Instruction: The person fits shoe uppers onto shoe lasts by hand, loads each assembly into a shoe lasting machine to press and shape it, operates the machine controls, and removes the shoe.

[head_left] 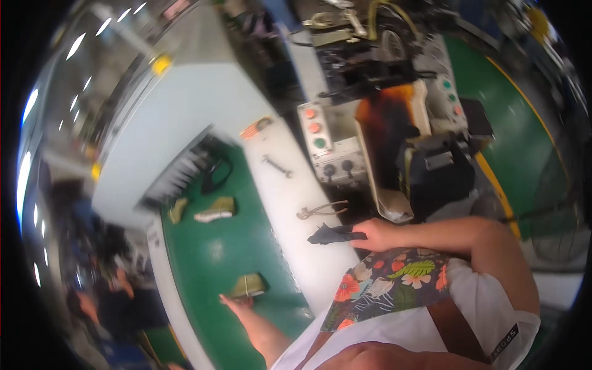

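On the green belt [216,259], my left hand [239,302] is at the near side of an olive shoe [248,285] with a light band across it. One finger points out to the left, and the others are partly hidden against the shoe, which they seem to grip. My right hand [377,234] is closed on a dark grey piece of fabric [335,234], held over the white ledge in front of my body. Farther along the belt lie another olive shoe [217,209] and a smaller olive piece [177,210].
Pincers [323,210] and a wrench [277,166] lie on the white ledge [280,209]. A grey machine hood [172,111] with dark strips covers the belt's far end. Ahead right stands a machine with a button panel [315,128]. Another person [123,302] is at left.
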{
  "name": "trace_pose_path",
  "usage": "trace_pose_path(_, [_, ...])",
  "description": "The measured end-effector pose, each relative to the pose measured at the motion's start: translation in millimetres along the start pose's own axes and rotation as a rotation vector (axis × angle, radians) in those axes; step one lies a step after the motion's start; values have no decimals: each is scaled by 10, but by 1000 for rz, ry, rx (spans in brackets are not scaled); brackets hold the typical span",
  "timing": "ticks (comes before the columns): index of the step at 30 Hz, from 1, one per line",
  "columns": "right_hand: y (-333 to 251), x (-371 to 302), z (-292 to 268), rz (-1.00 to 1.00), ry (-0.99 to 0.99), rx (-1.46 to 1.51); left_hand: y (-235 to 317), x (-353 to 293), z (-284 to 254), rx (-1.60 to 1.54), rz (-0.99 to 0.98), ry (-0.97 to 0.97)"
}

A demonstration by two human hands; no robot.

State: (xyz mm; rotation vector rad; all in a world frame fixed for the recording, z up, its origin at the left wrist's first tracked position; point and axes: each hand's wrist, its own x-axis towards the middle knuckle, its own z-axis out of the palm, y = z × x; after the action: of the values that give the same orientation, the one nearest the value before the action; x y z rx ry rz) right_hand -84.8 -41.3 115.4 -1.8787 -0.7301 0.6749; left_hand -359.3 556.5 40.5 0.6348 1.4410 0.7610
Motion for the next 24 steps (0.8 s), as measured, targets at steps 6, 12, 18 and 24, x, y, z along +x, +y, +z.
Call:
trace_pose_path(6, [33,-93,-13,-42,190,10,-235,233,426,453,485,337])
trace_pose_path(12, [-199,-134,-216,99,-129,438,-240,-249,104,211,247,-64])
trace_pose_path(18, [-285,-132,-251,-118,-206,334,-941,-979,328,-181,-45,-585])
trace_pose_path(24, [-512,-125,-375,-120,-230,232,-1454,-2679,1687,-303,17,-1152])
